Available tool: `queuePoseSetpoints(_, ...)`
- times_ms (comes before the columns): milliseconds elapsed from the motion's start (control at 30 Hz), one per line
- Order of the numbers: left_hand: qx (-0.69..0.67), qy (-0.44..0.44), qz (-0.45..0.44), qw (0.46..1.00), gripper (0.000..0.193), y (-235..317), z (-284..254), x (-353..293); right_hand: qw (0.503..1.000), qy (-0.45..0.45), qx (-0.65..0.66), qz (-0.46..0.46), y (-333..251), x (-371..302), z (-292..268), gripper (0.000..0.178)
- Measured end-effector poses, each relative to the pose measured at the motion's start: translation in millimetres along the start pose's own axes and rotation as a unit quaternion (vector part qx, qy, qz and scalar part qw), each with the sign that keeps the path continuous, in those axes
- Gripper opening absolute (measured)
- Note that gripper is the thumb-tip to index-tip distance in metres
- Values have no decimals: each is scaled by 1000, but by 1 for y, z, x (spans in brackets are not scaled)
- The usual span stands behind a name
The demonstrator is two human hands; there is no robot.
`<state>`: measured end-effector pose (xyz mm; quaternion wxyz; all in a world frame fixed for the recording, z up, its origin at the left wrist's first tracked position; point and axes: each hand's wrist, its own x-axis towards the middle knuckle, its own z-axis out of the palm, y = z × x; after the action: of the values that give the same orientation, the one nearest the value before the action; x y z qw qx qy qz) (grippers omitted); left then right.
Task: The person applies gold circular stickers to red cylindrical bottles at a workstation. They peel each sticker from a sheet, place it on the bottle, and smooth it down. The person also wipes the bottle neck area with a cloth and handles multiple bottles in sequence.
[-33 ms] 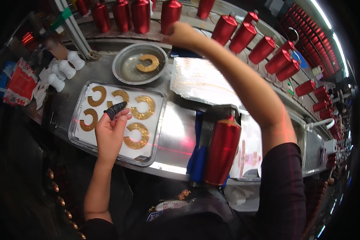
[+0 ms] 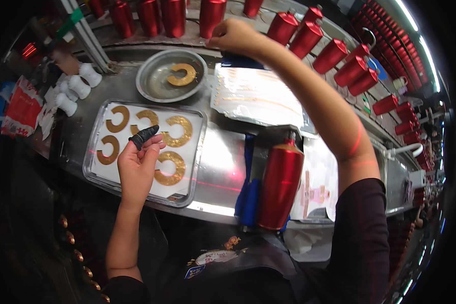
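Observation:
My left hand [image 2: 137,169] hovers over a clear-rimmed tray [image 2: 193,175]. A black finger cover [image 2: 145,137] sits on its index finger. The thumb and fingers are loosely bent, with nothing visible between them. Beneath lie several gold C-shaped pieces [image 2: 170,168] on white paper, one partly hidden by the hand. My right hand [image 2: 234,35] stretches to the far side, beside the base of a standing red bottle [image 2: 212,19]. Its fingers are drawn together and point left; what they hold, if anything, does not show. A metal bowl [image 2: 146,91] with liquid contains another gold C-shaped piece [image 2: 182,74].
A large red bottle [image 2: 281,187] lies near the front, beside a blue cloth [image 2: 249,205]. Shiny patterned sheets [image 2: 258,93] are under my right forearm. White spool-like holders [image 2: 80,86] stand at left. Several red bottles [image 2: 306,39] line the far side.
The view has shifted slightly. My right hand has moved a little to the right, away from the red bottle beside it. My left hand stays over the tray.

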<state>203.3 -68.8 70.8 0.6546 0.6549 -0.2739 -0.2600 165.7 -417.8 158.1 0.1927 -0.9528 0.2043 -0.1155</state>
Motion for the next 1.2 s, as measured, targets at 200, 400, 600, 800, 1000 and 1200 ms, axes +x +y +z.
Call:
queuePoseSetpoints(200,18,-189,-80,979,40,11,57,-35,989,71,94,93,67,-209,-88,25)
queuePoseSetpoints(400,117,-404,115,900,92,13,103,-56,910,101,150,372,95,-408,-68,16)
queuePoseSetpoints(600,190,-440,239,844,123,-7,138,-77,891,87,9,446,103,-510,-24,34)
queuePoseSetpoints(800,228,-364,266,863,126,-22,153,-96,877,20,-7,480,105,-503,0,56)
queuePoseSetpoints(1000,261,-358,276,853,126,-19,153,-97,883,65,-59,461,124,-488,4,66)
queuePoseSetpoints(1200,270,-357,263,855,125,-21,152,-97,882,40,-82,463,157,-477,-7,71)
